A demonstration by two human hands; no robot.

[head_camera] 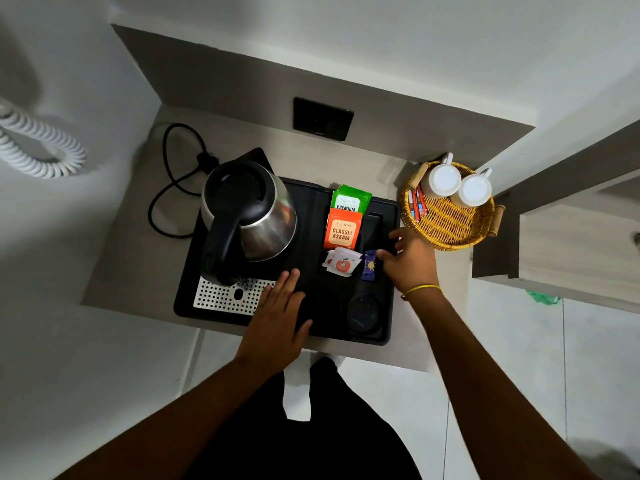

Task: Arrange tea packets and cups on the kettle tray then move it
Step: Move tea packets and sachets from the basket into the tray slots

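A black kettle tray (388, 216) lies on a small grey table, with a steel kettle (247, 216) on its left half. In its slots stand a green tea packet (349, 199) and an orange tea packet (343, 230); below them lie a white sachet (341, 261) and a purple sachet (367, 266). My left hand (277, 317) rests flat on the tray's front middle, fingers apart. My right hand (410, 261) hovers at the tray's right side, fingertips at the purple sachet, holding nothing I can see. Two white cups (443, 180) (475, 190) stand upside down in a wicker basket (450, 223).
Red sugar sticks (417, 204) lie in the basket's left side. The kettle's black cord (173, 188) loops on the table behind the tray. A black wall socket (323, 119) sits at the back. A wooden ledge (561, 244) stands close on the right.
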